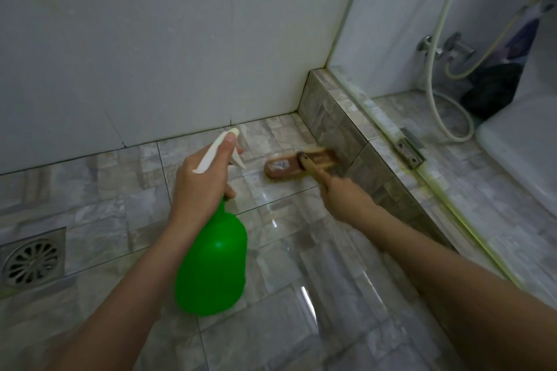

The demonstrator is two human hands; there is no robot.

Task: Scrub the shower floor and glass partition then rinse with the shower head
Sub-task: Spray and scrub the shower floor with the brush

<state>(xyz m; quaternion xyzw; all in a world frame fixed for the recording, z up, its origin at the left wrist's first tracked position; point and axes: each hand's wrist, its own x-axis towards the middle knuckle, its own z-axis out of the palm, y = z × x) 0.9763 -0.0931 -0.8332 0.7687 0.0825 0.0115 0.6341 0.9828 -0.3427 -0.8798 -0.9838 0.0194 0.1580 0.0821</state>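
Green plastic spray bottle (212,262) is gripped at its white trigger by left hand (202,187), wooden scrub brush (298,164) is held by right hand (346,199), head down on grey tiled shower floor (301,250) at tiled kerb (334,126).

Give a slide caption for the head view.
Left hand holds green spray bottle; right hand holds wooden brush by tiled curb.

The left hand (200,187) and right hand (346,199) are bare, and so are both forearms (141,277) as far as they show.
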